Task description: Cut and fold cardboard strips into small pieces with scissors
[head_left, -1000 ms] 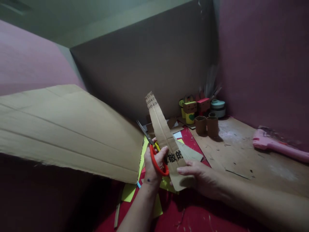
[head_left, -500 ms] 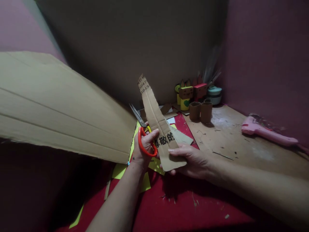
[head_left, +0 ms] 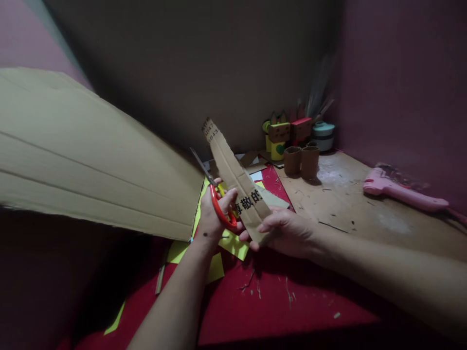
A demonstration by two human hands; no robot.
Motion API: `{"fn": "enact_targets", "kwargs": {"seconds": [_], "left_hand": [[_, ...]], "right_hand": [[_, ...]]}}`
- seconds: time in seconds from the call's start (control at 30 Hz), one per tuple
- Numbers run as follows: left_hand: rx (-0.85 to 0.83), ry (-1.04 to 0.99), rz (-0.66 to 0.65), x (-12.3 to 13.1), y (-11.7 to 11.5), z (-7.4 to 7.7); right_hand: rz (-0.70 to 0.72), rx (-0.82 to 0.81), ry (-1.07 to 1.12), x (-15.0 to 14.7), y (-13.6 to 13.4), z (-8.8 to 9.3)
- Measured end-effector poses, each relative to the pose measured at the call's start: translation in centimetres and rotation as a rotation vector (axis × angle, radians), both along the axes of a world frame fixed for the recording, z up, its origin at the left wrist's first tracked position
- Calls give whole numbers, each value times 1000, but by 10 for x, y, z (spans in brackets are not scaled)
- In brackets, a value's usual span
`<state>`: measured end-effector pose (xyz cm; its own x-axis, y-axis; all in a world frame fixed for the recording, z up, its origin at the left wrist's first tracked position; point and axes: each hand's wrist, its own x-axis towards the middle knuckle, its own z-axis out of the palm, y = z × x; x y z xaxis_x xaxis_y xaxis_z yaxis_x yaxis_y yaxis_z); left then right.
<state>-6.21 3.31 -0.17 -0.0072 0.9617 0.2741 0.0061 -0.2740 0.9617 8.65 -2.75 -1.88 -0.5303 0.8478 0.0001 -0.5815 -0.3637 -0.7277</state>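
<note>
My left hand is closed on the red handles of a pair of scissors, whose blades point up and to the left. My right hand is closed round the lower end of a long cardboard strip printed with black characters. The strip stands tilted, its top leaning left, right beside the scissors. The left thumb rests against the strip's edge.
A large cardboard sheet fills the left. Yellow paper lies on a red mat. Two cardboard tubes and small box figures stand at the back. A pink tool lies at the right.
The view has dropped and shifted, so things sit higher in the picture. The strip has tilted further left and my right hand has slid up its lower end.
</note>
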Motion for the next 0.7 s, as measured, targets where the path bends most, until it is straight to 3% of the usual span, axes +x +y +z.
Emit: {"fn": "enact_targets", "kwargs": {"seconds": [0.07,0.13,0.33,0.4,0.57,0.7], "left_hand": [[53,108,106,-2,1,1],[72,130,114,-1,-1,4],[-38,-156,-103,12,-16,14],[-42,-188,-121,13,-20,15],[-1,-129,-157,8,-28,22],[100,-69,-153,5,-32,29]], "right_hand": [[-66,50,-97,2,3,3],[-154,131,-280,5,4,6],[-379,680,-1126,3,-8,10],[-387,770,-1307,0,-18,13],[-361,828,-1472,-3,-32,19],[-354,833,-1430,-1,-28,18]]}}
